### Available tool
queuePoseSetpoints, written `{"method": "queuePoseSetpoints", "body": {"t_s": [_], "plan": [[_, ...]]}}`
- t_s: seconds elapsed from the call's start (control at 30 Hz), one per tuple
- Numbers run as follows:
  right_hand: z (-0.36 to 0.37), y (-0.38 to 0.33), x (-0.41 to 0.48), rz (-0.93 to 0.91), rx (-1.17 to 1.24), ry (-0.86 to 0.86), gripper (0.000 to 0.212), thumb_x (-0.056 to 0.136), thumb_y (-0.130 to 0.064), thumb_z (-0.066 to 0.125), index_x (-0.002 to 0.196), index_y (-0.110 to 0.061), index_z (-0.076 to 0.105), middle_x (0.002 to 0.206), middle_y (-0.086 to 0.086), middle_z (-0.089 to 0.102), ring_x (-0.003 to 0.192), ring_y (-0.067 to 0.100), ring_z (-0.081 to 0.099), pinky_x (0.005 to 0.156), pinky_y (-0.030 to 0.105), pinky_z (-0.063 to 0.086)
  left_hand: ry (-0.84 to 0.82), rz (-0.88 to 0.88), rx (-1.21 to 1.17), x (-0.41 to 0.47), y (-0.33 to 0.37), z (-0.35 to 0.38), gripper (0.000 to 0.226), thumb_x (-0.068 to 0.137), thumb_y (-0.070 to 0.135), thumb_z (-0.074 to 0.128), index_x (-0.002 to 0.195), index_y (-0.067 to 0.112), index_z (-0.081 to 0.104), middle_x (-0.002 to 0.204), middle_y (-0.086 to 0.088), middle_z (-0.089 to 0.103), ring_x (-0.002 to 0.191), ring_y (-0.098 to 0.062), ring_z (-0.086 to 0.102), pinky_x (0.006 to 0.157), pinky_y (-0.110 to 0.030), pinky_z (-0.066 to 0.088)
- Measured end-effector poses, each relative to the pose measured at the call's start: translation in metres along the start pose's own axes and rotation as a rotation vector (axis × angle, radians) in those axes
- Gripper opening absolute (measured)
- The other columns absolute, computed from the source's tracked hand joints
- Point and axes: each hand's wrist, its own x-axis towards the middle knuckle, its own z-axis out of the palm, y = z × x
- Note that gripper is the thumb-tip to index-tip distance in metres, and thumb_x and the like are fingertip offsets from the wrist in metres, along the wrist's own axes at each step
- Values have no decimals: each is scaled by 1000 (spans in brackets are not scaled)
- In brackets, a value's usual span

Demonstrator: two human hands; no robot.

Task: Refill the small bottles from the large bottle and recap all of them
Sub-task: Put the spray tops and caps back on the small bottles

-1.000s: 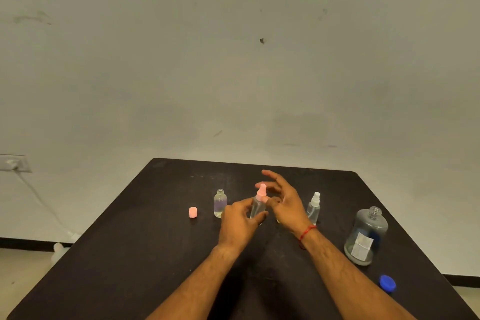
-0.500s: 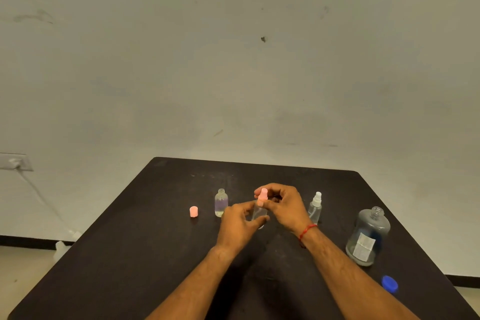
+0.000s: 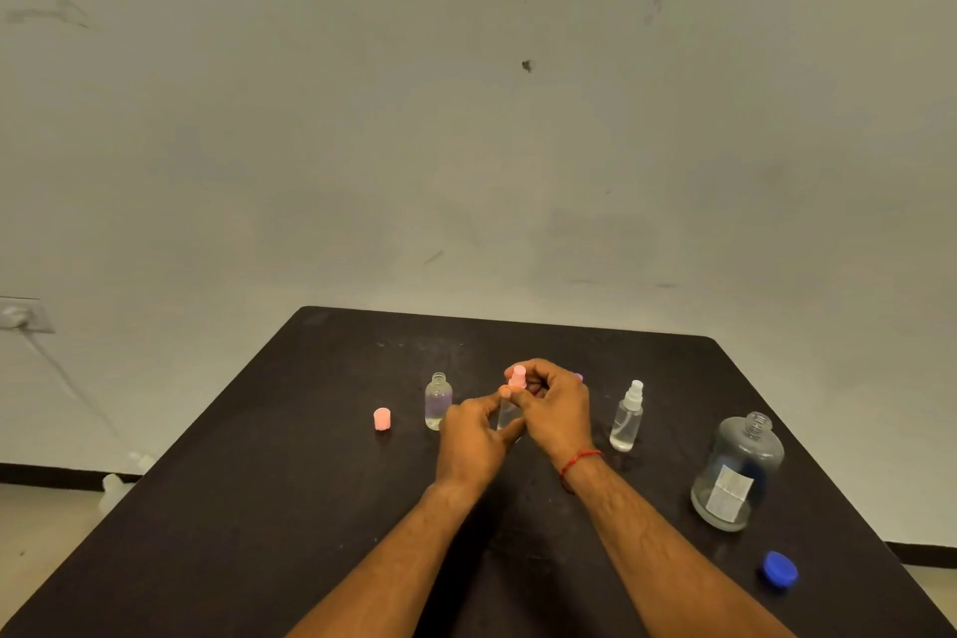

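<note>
At the table's middle my left hand (image 3: 474, 435) grips a small clear bottle (image 3: 506, 417) by its body. My right hand (image 3: 556, 407) curls round the bottle's pink spray top (image 3: 517, 376) from the right. An uncapped small bottle (image 3: 438, 401) stands to the left, with a loose pink cap (image 3: 381, 418) beyond it. On the right stands a small bottle with a white spray top (image 3: 626, 416). The large clear bottle (image 3: 738, 471) stands open at the far right, its blue cap (image 3: 779, 569) lying in front of it.
Everything sits on a dark table (image 3: 259, 508) against a pale wall. A small purple object (image 3: 578, 377) peeks out behind my right hand. A wall socket (image 3: 20, 313) with a cable is at the left; white items (image 3: 116, 482) lie on the floor.
My right hand went from open fingers above the pink spray top to curling round it. My left hand stayed on the bottle.
</note>
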Motion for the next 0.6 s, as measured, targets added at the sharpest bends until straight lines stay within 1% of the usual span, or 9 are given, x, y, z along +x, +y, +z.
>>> {"method": "queuePoseSetpoints", "body": {"t_s": [0.03, 0.07, 0.13, 0.2, 0.3, 0.4, 0.47, 0.53, 0.6], "plan": [[1, 0, 2, 11, 23, -10, 21, 79, -12, 79, 97, -21, 74, 88, -8, 72, 86, 6, 68, 83, 27, 58, -5, -5, 7, 3, -1, 0, 13, 87, 30, 77, 95, 19, 76, 78, 7, 74, 71, -13, 71, 68, -31, 61], [2, 1, 4, 23, 45, -16, 24, 78, -11, 79, 100, -20, 74, 90, -8, 72, 88, 6, 68, 84, 27, 58, -10, -6, 9, 5, -1, -1, 16, 87, 28, 76, 99, 18, 76, 83, 9, 74, 74, -9, 70, 70, -22, 60], [4, 5, 8, 41, 68, -20, 31, 78, -10, 79, 107, -19, 73, 94, -8, 73, 91, 6, 68, 85, 27, 58, -18, -7, 3, 10, -3, -2, 22, 89, 25, 75, 109, 16, 75, 94, 13, 73, 84, 0, 68, 71, -6, 51], [9, 10, 13, 54, 72, -20, 33, 80, -9, 77, 111, -19, 72, 96, -8, 74, 93, 6, 69, 86, 29, 58, -21, -16, -8, 15, -7, -3, 26, 89, 22, 74, 115, 19, 74, 101, 14, 73, 92, 5, 65, 72, 0, 46], [14, 17, 17, 79, 48, -5, 31, 85, -11, 73, 114, -19, 71, 102, -5, 73, 96, 7, 68, 88, 29, 57, -49, -52, -1, 23, -16, -2, 23, 88, 23, 75, 111, 22, 75, 95, 18, 72, 90, 6, 65, 75, -5, 48], [18, 21, 21, 81, 4, 19, 30, 86, -12, 72, 115, -19, 70, 103, -5, 73, 94, 5, 67, 79, 14, 54, -54, -84, 37, 32, -27, 2, 25, 87, 27, 76, 112, 22, 75, 102, 10, 75, 98, -2, 68, 85, -16, 52], [22, 22, 24, 76, -21, 26, 28, 86, -12, 72, 114, -19, 71, 99, -7, 73, 89, 1, 65, 71, 8, 50, -65, -98, 36, 36, -32, 4, 26, 88, 26, 76, 113, 21, 74, 104, 9, 75, 99, -2, 67, 81, -11, 47], [26, 24, 26, 77, -45, 26, 27, 86, -13, 73, 112, -19, 71, 97, -8, 72, 87, 0, 65, 71, 8, 50, -72, -107, 28, 40, -37, 5, 22, 88, 25, 76, 110, 22, 75, 99, 11, 74, 94, 0, 67, 77, -10, 47], [29, 26, 29, 80, -68, 22, 27, 85, -12, 73, 111, -19, 72, 96, -8, 73, 87, 1, 66, 74, 11, 51, -78, -122, 24, 42, -41, 7, 18, 88, 24, 76, 106, 21, 76, 96, 11, 75, 91, -1, 69, 81, -17, 53]]}}
